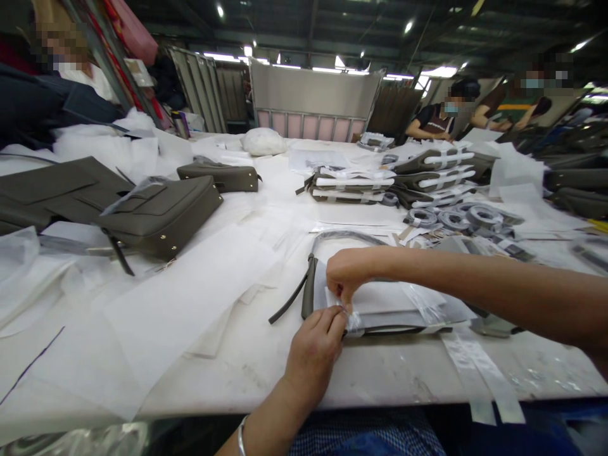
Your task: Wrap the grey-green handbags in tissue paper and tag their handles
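In front of me a dark olive handbag [308, 291] lies flat, covered with white paper [384, 297] and shiny clear tape [354, 322]. My left hand [316, 348], with a bangle at the wrist, is closed on the bag's near left corner. Reaching across from the right, my right hand [349, 278] bends down with its fingers pinched on the tape at that same corner. The fingertips of both hands nearly meet, and what lies exactly between them is partly hidden. A thin strap end [289, 297] sticks out to the left. Loose tape strips [479, 373] hang over the table's near edge.
Finished-looking olive bags [161, 215] stand on the left beside white paper sheets [190, 285]. Stacked bag parts [351, 183] and wrapped strap coils [456, 218] lie at the right. Co-workers [434, 120] work behind the table [228, 386].
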Available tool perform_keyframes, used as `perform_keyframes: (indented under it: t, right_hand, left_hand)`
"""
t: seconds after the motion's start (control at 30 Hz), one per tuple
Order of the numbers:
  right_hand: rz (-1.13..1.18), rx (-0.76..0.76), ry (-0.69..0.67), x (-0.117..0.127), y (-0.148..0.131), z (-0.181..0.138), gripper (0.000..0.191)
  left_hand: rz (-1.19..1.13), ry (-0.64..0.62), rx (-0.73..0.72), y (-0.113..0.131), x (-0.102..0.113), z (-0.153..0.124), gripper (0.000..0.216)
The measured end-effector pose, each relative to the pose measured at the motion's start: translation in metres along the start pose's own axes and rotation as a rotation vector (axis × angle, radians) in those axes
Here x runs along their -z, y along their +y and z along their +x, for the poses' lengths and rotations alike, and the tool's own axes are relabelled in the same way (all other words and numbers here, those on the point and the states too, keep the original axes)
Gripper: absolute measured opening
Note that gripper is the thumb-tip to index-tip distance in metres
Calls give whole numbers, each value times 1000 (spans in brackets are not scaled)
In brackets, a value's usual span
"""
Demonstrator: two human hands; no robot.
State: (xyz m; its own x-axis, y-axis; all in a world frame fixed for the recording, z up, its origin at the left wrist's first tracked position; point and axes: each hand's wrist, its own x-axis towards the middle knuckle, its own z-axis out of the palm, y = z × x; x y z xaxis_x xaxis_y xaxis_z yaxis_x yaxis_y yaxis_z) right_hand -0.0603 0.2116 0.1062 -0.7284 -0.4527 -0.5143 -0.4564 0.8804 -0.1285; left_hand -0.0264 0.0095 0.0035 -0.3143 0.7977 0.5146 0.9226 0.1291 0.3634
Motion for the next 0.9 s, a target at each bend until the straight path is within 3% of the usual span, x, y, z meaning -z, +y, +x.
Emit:
perform_keyframes:
  t: [0.33,0.53,0.63,0.77,0.9]
  right_hand:
    - [79,-131,133,-8,27,2,34]
    - [336,-228,273,-17,61,-1,40]
    - [419,-236,318,-25,68,-9,52]
    - [503,-276,352,-39,55,-24,68]
    - [532,-339,271,-50,35,-27,105]
  left_hand:
    - [-1,-19,37,2,0,0,40]
    - [-4,-24,57,5,0,-2,51]
    - [10,-4,57,6,-1,-3,53]
    - [32,24,46,7,-3,-4,55]
    - [45,30,36,7,-5,-5,57]
